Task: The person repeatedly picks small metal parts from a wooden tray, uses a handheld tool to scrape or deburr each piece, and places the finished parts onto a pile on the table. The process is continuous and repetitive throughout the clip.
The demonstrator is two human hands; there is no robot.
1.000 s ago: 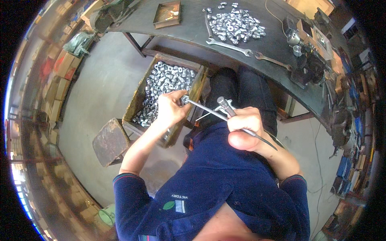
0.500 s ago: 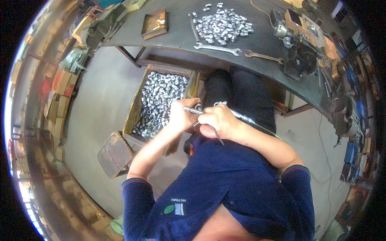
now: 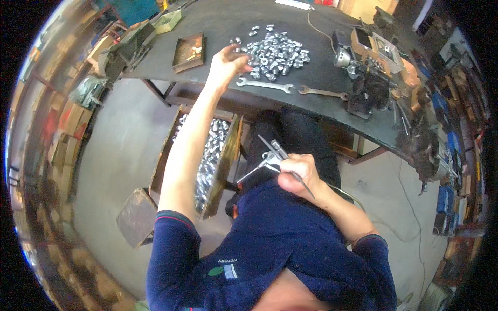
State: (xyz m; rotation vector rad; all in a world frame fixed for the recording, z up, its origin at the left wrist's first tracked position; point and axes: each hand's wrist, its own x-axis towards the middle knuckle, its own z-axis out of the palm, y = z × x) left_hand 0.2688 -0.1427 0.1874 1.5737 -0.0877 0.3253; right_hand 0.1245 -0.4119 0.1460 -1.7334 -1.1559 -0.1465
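Note:
My left hand (image 3: 224, 67) reaches over the bench at the left edge of a pile of small silvery metal fittings (image 3: 282, 54). Its fingers are apart, and I see nothing held in them. Close to my lap, my right hand (image 3: 300, 173) is closed round a silver air blow gun (image 3: 271, 159), its thin nozzle pointing left. A slender dark pointed rod (image 3: 265, 140) is held in the same grip, crossing the gun. The palm side of that grip is hidden. An open-end wrench (image 3: 264, 86) lies just right of my left wrist.
Below my left arm, a wooden crate (image 3: 231, 155) holds many similar fittings. On the bench are a shallow rusty tray (image 3: 188, 52), a second wrench (image 3: 324, 93) and dark machinery (image 3: 368, 88). A small wooden stool (image 3: 136, 217) stands left of the crate. Shelving lines both sides.
My left hand has left my right hand and moved up to the fittings on the bench, opening. My right hand still grips the blow gun and rod, slightly lower. The view has shifted.

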